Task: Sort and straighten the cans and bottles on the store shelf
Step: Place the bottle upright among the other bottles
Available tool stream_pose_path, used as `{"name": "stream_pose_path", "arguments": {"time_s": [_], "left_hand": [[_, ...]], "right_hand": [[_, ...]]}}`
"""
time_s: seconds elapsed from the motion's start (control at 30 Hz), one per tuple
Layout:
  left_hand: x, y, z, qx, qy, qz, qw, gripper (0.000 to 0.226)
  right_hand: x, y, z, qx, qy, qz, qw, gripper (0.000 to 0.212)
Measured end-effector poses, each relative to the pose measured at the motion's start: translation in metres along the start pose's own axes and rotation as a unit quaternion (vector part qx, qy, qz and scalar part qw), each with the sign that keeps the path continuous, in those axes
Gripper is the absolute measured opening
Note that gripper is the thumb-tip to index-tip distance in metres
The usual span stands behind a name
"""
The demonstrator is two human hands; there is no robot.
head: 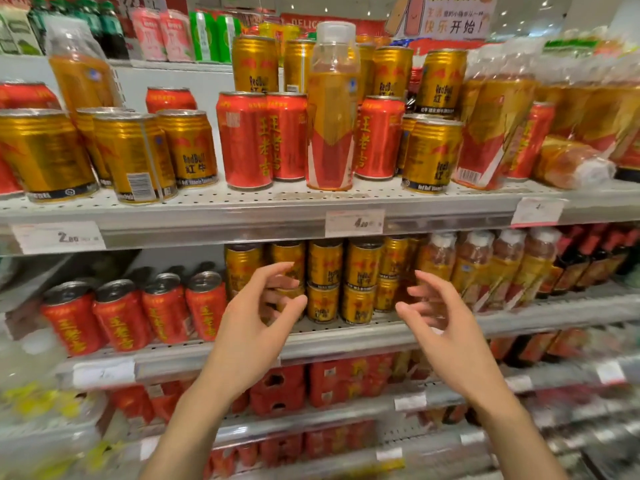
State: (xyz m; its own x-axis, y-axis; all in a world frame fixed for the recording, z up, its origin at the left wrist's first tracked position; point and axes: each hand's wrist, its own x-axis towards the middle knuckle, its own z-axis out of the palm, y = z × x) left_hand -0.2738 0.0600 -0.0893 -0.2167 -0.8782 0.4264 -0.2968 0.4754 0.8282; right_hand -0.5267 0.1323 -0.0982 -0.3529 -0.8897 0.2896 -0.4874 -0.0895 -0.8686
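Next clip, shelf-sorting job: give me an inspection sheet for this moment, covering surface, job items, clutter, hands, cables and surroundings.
Surface: white perforated metal upper shelf with price tags on its front rail; similar shelves below.
Job's things: gold Red Bull cans and red herbal-tea cans mixed together on the upper shelf, some gold cans stacked two high; a tall clear-capped plastic bottle with amber drink stands among the red cans. On the lower shelf, a row of red cans, stacked small gold cans and bottles.
Clutter: a bottle lying on its side at upper right.
Hands: left hand and right hand raised before the lower shelf, fingers loosely curled, holding nothing.
Cables: nothing seen.
Surroundings: further stocked shelves above and below; a paper sign overhead.
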Motion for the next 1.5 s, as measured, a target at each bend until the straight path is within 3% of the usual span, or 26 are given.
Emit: {"name": "stream_pose_path", "arguments": {"time_s": [0.3, 0.67, 0.83, 1.03, 1.17, 1.27, 1.5], "left_hand": [[0.016, 0.036, 0.094, -0.030, 0.030, -0.024, 0.999, 0.036], [0.042, 0.099, 0.197, 0.025, 0.070, 0.009, 0.997, 0.036], [0.059, 0.123, 0.215, 0.085, 0.066, 0.061, 0.992, 0.036], [0.099, 0.149, 0.233, 0.250, 0.037, 0.207, 0.945, 0.037], [0.124, 0.151, 0.248, 0.322, 0.042, 0.247, 0.913, 0.033], [0.133, 0.152, 0.253, 0.347, 0.046, 0.261, 0.900, 0.031], [0.143, 0.147, 0.259, 0.323, 0.072, 0.282, 0.900, 0.025]], "right_hand": [[0.039, 0.044, -0.086, 0.031, -0.016, 0.005, 0.999, 0.041], [0.110, 0.073, -0.196, 0.017, -0.021, -0.099, 0.995, 0.032], [0.129, 0.072, -0.219, -0.047, 0.038, -0.166, 0.984, 0.034], [0.144, 0.073, -0.223, -0.139, 0.066, -0.221, 0.963, 0.038], [0.146, 0.076, -0.226, -0.116, 0.081, -0.235, 0.962, 0.031], [0.148, 0.076, -0.230, -0.101, 0.140, -0.230, 0.958, 0.022], [0.166, 0.063, -0.238, -0.155, 0.204, -0.250, 0.934, 0.060]]}}
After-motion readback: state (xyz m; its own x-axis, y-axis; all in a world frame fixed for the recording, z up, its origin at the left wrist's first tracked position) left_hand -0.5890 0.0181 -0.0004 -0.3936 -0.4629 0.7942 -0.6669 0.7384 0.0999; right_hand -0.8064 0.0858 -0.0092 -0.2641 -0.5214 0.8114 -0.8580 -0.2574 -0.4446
